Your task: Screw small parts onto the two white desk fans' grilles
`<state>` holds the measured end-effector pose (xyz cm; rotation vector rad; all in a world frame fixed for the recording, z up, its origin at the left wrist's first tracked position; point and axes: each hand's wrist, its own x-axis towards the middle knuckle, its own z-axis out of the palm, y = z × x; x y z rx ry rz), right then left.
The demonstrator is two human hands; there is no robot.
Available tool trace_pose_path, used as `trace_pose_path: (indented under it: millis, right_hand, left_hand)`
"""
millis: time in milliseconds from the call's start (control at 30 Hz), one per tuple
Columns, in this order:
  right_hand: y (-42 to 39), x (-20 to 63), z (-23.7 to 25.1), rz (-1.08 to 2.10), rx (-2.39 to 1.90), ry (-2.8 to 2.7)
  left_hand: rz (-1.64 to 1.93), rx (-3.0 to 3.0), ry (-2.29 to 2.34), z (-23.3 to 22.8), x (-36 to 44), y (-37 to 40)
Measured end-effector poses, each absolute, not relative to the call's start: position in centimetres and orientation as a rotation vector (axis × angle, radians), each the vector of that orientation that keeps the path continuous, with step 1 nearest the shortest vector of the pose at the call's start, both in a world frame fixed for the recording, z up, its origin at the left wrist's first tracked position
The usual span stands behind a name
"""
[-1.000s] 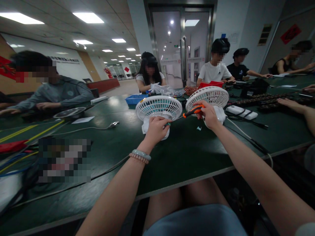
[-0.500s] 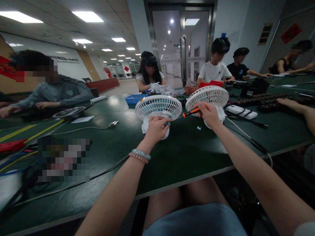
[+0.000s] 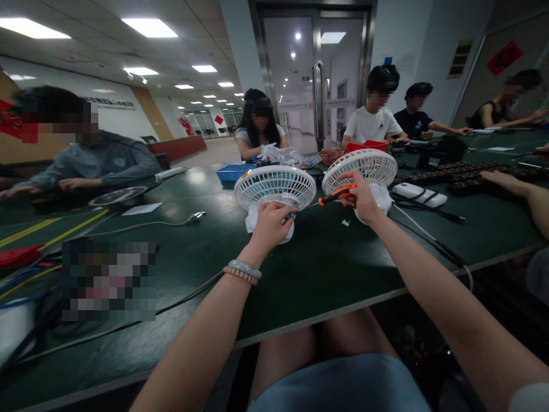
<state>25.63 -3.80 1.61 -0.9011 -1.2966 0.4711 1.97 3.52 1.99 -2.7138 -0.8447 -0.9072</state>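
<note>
My left hand (image 3: 270,224) is closed in a pinch on a small teal part (image 3: 290,216), in front of a white fan (image 3: 277,178) whose round grille tilts upward. My right hand (image 3: 364,199) grips the orange-and-black handle of a screwdriver (image 3: 338,194), index finger raised along it. The screwdriver's shaft points left toward the teal part; whether its tip sits in it I cannot tell. Behind my right hand stands a second white fan (image 3: 364,165). A tiny pale blue piece (image 3: 345,222) lies on the green table (image 3: 317,286) between the fans.
A blue tray (image 3: 234,172) and a red bin (image 3: 366,146) stand behind the fans. Right of them lies a white power strip (image 3: 419,195) with black cord. A cable with a plug (image 3: 196,217) crosses the left side. Several people sit around the table; a co-worker's hand (image 3: 506,182) rests at right.
My right hand's fingers have shifted on the screwdriver handle, the index finger now stretched out. My left hand and both fans stay in place.
</note>
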Motion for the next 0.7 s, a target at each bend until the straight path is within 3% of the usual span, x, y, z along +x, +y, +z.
trace_pose_path:
  millis: [500,700]
  right_hand:
    - [-3.2,26.46,1.5,0.164,-1.117,-1.33]
    - [-3.62,26.24,1.78,0.239,-1.027,-1.358]
  left_hand:
    - [-0.908,-2.701,-0.835,1.88,1.96,3.73]
    - [-0.927,-2.706,-0.817,1.93,1.92,3.77]
